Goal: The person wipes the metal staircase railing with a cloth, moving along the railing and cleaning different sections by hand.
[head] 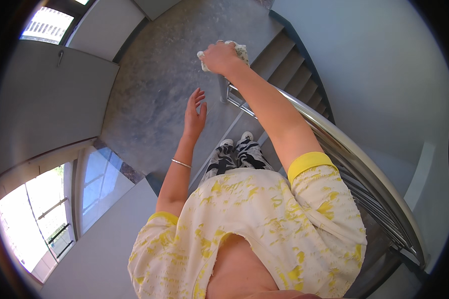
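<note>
My right hand (220,58) grips a white cloth with a dark speckled pattern (242,53) at the top end of the stair railing. The cloth bunches out on both sides of my fingers and hides the tip of the rail. From there the polished metal handrail (344,140) curves down to the right, beneath and beside my right arm. My left hand (196,112) hangs in the air left of the railing, fingers apart, holding nothing. A metal bangle (181,163) circles my left wrist.
Steps (284,61) descend beyond the railing, along a pale wall (366,56). Under me lies a grey landing floor (153,74), my shoes (247,136) close to the railing's foot. A grey door (56,93) and a bright window (41,213) are at the left.
</note>
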Available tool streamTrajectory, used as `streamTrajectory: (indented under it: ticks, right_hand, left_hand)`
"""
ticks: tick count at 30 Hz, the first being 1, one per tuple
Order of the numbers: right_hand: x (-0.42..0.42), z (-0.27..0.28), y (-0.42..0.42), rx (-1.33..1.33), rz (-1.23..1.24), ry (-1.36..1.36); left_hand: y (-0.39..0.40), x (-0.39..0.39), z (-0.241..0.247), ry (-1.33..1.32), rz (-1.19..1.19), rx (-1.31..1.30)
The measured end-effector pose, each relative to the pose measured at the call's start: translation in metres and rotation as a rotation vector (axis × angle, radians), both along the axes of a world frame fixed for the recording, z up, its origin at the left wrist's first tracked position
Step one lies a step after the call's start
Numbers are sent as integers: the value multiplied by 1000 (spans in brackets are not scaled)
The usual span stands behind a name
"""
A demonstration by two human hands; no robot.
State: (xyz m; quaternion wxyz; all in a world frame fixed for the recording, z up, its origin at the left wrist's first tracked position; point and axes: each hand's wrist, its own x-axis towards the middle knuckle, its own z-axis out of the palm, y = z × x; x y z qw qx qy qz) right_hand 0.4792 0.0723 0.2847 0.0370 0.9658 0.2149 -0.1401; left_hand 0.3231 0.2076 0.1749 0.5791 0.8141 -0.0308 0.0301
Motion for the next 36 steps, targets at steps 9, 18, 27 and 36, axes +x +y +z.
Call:
streamTrajectory:
  ticks: [9,18,27,36]
  right_hand:
    - [-54,13,-67,510,-205,-86]
    - [-150,108,-210,1453,-877,56]
    - [-223,57,-199,-172,-411,-541]
    - [-142,-18,-136,-28,-496,-269]
  left_hand:
    - [9,-1,-4,13,-69,20]
    - [-7,13,-7,-35,-166,36]
    - [-46,23,13,-192,-345,127]
    - [-143,61,22,-536,-467,146]
